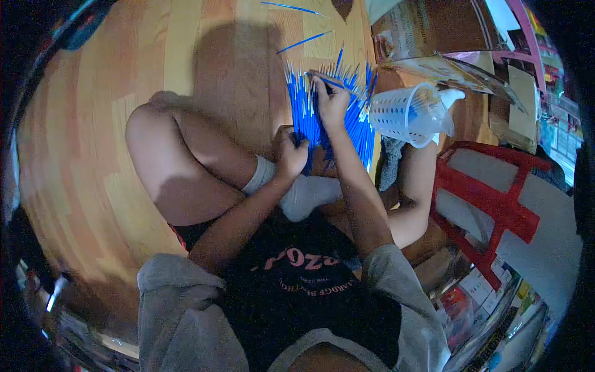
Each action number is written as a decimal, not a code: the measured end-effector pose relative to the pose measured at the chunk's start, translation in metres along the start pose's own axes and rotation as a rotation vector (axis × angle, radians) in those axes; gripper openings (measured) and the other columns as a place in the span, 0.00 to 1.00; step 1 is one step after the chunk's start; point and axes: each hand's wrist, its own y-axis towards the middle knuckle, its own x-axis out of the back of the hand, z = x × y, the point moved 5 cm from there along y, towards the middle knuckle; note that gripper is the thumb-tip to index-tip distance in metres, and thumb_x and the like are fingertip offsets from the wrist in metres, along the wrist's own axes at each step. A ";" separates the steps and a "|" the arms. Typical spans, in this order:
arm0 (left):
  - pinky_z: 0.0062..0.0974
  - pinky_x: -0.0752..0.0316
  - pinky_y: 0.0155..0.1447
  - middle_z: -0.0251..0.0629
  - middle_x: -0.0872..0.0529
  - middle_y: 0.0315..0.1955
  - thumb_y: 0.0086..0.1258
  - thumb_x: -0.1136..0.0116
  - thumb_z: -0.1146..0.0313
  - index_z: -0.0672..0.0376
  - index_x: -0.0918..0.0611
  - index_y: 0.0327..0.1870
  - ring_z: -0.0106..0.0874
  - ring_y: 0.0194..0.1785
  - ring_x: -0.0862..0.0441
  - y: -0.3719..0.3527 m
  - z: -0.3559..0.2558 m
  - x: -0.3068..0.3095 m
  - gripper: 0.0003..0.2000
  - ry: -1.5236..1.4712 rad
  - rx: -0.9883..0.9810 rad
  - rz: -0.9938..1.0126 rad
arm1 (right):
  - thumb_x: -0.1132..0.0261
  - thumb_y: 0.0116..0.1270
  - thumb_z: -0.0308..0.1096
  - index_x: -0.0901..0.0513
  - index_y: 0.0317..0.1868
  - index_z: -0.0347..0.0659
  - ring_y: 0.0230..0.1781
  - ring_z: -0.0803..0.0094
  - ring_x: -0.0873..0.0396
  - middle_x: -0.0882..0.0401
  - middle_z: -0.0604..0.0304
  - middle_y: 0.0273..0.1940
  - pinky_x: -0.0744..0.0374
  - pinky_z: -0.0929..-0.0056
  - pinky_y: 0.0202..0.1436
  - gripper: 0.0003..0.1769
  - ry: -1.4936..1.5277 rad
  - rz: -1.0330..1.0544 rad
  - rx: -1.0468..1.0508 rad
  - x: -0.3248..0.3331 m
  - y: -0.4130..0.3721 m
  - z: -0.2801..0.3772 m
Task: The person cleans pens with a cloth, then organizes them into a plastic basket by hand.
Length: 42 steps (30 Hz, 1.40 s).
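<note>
A dense heap of thin blue paintbrushes [304, 118] lies on the wooden floor in front of my crossed legs, most with their pale tips pointing away from me. Over the heap, my right hand [333, 105] pinches one blue paintbrush [332, 80] between thumb and fingers, its shaft slanting across the others. My left hand [291, 152] is closed at the near left edge of the heap, close to my sock. What its curled fingers hold, if anything, is hidden.
Two loose brushes lie beyond the heap, one nearer [305, 41] and one farther [291, 8]. A white perforated plastic basket [390, 115] lies tilted at the heap's right. Cardboard boxes [434, 28] stand at the far right; a red-and-white object [483, 192] is beside my right knee.
</note>
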 end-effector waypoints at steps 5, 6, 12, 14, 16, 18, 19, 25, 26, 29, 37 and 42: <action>0.34 0.33 0.42 0.45 0.26 0.28 0.43 0.41 0.75 0.65 0.28 0.33 0.41 0.35 0.27 -0.001 -0.003 -0.001 0.14 -0.077 0.004 -0.004 | 0.41 0.55 0.31 0.19 0.32 0.37 0.30 0.64 0.24 0.21 0.52 0.28 0.28 0.73 0.35 0.08 0.124 0.002 -0.156 -0.016 -0.001 0.014; 0.34 0.33 0.41 0.45 0.26 0.28 0.43 0.41 0.75 0.65 0.28 0.32 0.41 0.35 0.27 -0.002 -0.001 -0.002 0.14 -0.085 0.018 -0.016 | 0.42 0.55 0.30 0.20 0.33 0.36 0.28 0.66 0.24 0.21 0.52 0.28 0.27 0.73 0.32 0.08 0.145 0.027 -0.066 -0.015 0.002 0.040; 0.35 0.34 0.42 0.46 0.26 0.28 0.41 0.40 0.73 0.64 0.29 0.33 0.43 0.36 0.28 -0.003 -0.028 0.011 0.16 -0.033 0.008 0.032 | 0.44 0.56 0.27 0.23 0.33 0.35 0.28 0.67 0.24 0.23 0.51 0.31 0.28 0.74 0.33 0.07 0.169 0.113 -0.016 -0.050 0.027 0.047; 0.39 0.36 0.45 0.50 0.27 0.34 0.43 0.41 0.72 0.65 0.31 0.39 0.46 0.40 0.29 -0.007 -0.051 0.019 0.20 0.061 0.109 0.169 | 0.44 0.54 0.26 0.23 0.33 0.34 0.29 0.64 0.24 0.23 0.51 0.30 0.27 0.73 0.36 0.07 0.105 0.133 -0.026 -0.056 0.041 0.057; 0.40 0.37 0.47 0.52 0.28 0.36 0.45 0.42 0.73 0.66 0.32 0.42 0.47 0.42 0.30 -0.009 -0.065 0.025 0.21 -0.033 0.057 0.113 | 0.44 0.54 0.26 0.23 0.33 0.34 0.30 0.63 0.24 0.23 0.51 0.30 0.27 0.72 0.36 0.07 0.113 0.181 0.024 -0.073 0.059 0.047; 0.41 0.37 0.49 0.54 0.28 0.39 0.47 0.44 0.73 0.67 0.35 0.46 0.49 0.45 0.31 -0.012 -0.070 0.021 0.23 0.017 0.059 -0.122 | 0.45 0.53 0.25 0.22 0.31 0.35 0.32 0.58 0.24 0.23 0.50 0.31 0.27 0.70 0.38 0.07 0.163 0.252 0.081 -0.091 0.078 0.039; 0.41 0.37 0.50 0.56 0.29 0.40 0.48 0.45 0.73 0.68 0.36 0.48 0.50 0.46 0.31 -0.014 -0.073 0.019 0.24 0.041 0.064 -0.239 | 0.45 0.53 0.25 0.22 0.31 0.35 0.32 0.58 0.24 0.23 0.50 0.31 0.27 0.70 0.38 0.07 0.159 0.265 0.085 -0.096 0.085 0.037; 0.41 0.34 0.48 0.57 0.28 0.40 0.49 0.45 0.70 0.70 0.39 0.51 0.49 0.44 0.29 -0.027 -0.053 -0.002 0.27 -0.087 0.229 0.373 | 0.44 0.55 0.27 0.22 0.35 0.35 0.33 0.63 0.22 0.22 0.51 0.33 0.26 0.74 0.39 0.08 -0.236 0.261 0.502 -0.108 0.100 0.068; 0.41 0.34 0.47 0.57 0.27 0.39 0.48 0.46 0.70 0.70 0.38 0.50 0.50 0.43 0.28 -0.030 -0.054 -0.003 0.27 -0.198 0.328 0.397 | 0.44 0.55 0.27 0.22 0.35 0.35 0.33 0.63 0.22 0.22 0.51 0.33 0.26 0.74 0.39 0.08 -0.241 0.270 0.500 -0.108 0.099 0.070; 0.41 0.35 0.48 0.55 0.28 0.40 0.51 0.45 0.69 0.69 0.38 0.50 0.49 0.44 0.29 -0.031 -0.048 -0.005 0.26 -0.257 0.330 0.393 | 0.44 0.52 0.25 0.21 0.34 0.38 0.36 0.58 0.25 0.22 0.52 0.35 0.28 0.67 0.42 0.09 -0.197 0.392 0.374 -0.112 0.094 0.071; 0.45 0.34 0.43 0.56 0.26 0.35 0.45 0.43 0.70 0.68 0.37 0.48 0.51 0.40 0.28 -0.034 -0.050 -0.006 0.27 -0.204 0.203 0.249 | 0.46 0.59 0.24 0.23 0.35 0.34 0.35 0.74 0.23 0.21 0.54 0.34 0.27 0.80 0.41 0.06 -0.106 0.366 0.302 -0.108 0.077 0.051; 0.45 0.35 0.46 0.58 0.28 0.38 0.46 0.44 0.72 0.68 0.38 0.50 0.52 0.44 0.30 -0.027 -0.061 0.002 0.28 -0.324 0.184 0.231 | 0.45 0.57 0.26 0.23 0.34 0.33 0.33 0.63 0.23 0.22 0.48 0.32 0.28 0.73 0.40 0.07 0.098 0.221 0.037 -0.103 0.082 0.036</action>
